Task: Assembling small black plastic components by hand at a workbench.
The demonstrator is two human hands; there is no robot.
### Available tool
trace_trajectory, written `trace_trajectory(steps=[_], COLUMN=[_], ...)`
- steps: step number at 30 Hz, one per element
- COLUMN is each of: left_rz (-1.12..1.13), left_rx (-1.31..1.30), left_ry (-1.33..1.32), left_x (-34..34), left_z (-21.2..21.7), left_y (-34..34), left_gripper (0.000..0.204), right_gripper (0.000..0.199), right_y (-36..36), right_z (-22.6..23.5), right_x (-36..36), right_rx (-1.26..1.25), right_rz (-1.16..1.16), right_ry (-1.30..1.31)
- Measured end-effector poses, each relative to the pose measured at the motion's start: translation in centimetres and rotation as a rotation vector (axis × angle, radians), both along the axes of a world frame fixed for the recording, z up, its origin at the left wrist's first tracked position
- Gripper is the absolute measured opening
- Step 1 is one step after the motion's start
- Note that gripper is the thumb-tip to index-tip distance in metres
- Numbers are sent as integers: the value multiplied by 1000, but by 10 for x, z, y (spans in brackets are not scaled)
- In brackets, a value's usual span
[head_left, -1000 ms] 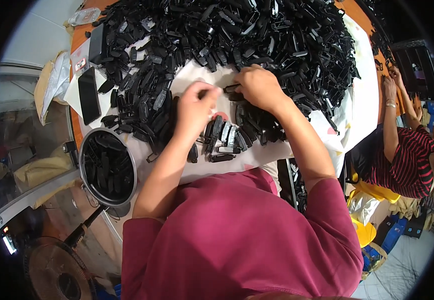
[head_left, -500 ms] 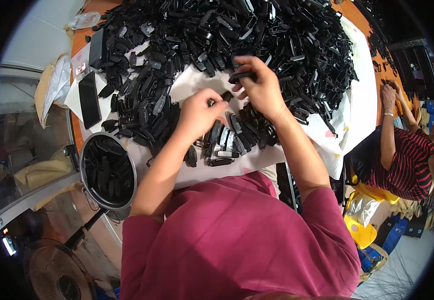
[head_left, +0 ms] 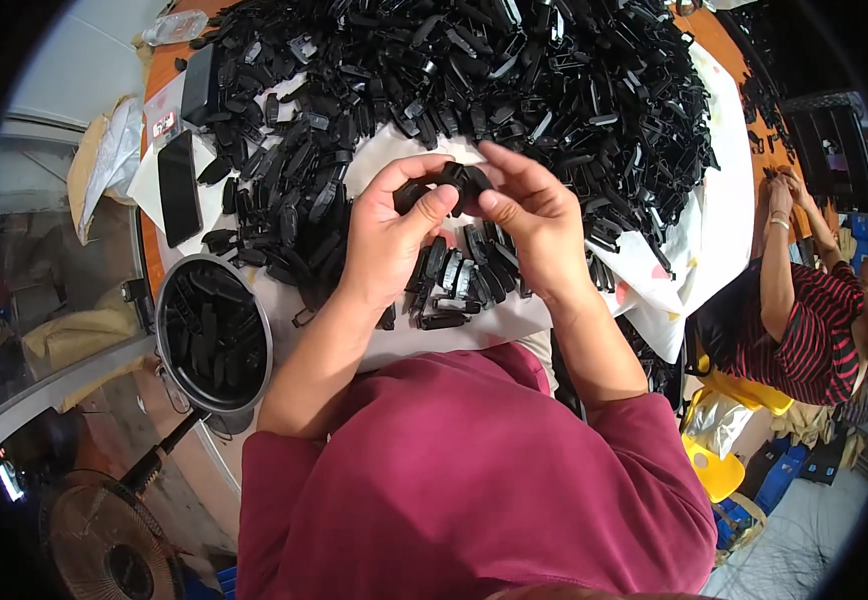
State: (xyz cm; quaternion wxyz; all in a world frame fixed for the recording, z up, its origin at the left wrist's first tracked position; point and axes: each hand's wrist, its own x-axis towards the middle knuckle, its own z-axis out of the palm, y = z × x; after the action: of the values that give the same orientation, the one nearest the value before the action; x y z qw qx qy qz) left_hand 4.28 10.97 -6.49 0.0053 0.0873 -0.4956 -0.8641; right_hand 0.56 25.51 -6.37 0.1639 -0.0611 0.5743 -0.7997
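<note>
Between my two hands is a small black plastic part, held over the bare patch of the white table cover. My left hand closes on its left side with thumb and fingers. My right hand pinches its right side, thumb below and index finger stretched above. Whether it is one part or two joined pieces, I cannot tell. Just below my hands lies a small group of black and grey parts. A large heap of similar black parts curves around the far side and left.
A round bin of black parts stands at the table's left edge. Near it lie a black phone, a dark box and a clear bottle. A fan is at lower left. At right sits another person in a striped shirt.
My right hand has come down and left, my left hand slightly up. Both now meet at the black part, which were apart before.
</note>
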Motion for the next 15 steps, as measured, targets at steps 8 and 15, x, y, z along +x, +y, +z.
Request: trace_trajectory(steps=[8, 15], left_rz=[-32, -54], left_rx=[8, -17], left_ry=[-27, 58], left_x=[3, 8], left_z=[1, 3], left_y=[-6, -9], left_gripper=[33, 31], right_gripper=[32, 16], right_y=[17, 20], right_z=[18, 29], right_x=[-3, -2], right_rx=[616, 338], right_rz=[-50, 174], right_ry=[528, 533])
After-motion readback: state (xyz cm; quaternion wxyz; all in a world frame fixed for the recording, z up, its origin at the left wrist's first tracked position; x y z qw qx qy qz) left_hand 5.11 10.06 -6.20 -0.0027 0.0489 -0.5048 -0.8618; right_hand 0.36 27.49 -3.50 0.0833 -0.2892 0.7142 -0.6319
